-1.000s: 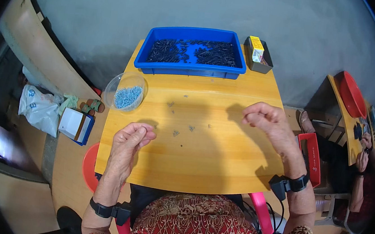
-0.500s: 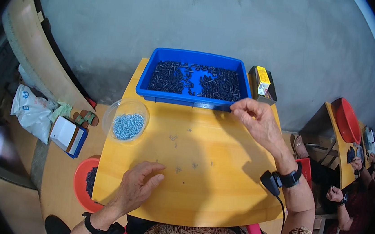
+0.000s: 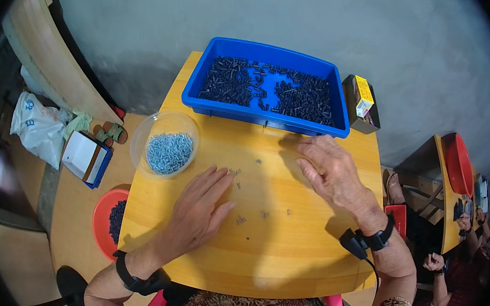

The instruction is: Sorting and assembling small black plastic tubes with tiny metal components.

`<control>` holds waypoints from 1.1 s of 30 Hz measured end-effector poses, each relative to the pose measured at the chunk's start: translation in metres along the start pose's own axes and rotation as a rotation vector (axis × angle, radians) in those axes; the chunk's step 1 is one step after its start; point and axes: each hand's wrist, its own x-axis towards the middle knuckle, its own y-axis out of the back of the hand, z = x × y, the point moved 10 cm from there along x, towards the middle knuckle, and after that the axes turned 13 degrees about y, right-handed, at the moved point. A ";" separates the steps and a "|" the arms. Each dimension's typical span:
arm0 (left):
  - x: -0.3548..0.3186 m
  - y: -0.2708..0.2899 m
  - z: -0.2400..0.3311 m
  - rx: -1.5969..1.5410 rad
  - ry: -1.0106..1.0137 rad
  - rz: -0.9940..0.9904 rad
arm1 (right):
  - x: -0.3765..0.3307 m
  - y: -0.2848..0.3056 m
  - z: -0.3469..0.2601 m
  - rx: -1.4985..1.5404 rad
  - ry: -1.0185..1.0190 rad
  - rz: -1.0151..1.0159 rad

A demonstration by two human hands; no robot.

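Note:
My left hand [image 3: 198, 210] is over the table, fingers stretched out and thumb apart, with nothing seen in it. Its fingertips are nearest to several small grey pieces or marks [image 3: 241, 220] on the tabletop. My right hand [image 3: 334, 172] is just in front of the blue tray [image 3: 266, 119], fingers loosely bent and thumb apart, with a gap between them. No object shows in that gap. Many small black cylindrical parts [image 3: 303, 101] lie in the tray. Left of it, a clear round tub [image 3: 141, 143] holds a heap of small silvery screw-like parts [image 3: 168, 153].
Behind the yellow wooden table [image 3: 299, 264] is a grey wall. A black box [image 3: 367, 128] with a yellow carton stands right of the tray. On the floor at left, a red basin [image 3: 100, 227] holds dark parts. Another person's hands [image 3: 435, 262] are at a table far right.
My left hand has moved forward and flattened out toward the small pieces. My right hand has drawn back slightly from the tray's edge, its thumb now further from the fingers. The view has shifted.

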 end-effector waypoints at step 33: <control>0.003 -0.055 -0.002 0.277 -0.034 -0.123 | -0.020 -0.127 -0.046 0.090 0.073 -0.378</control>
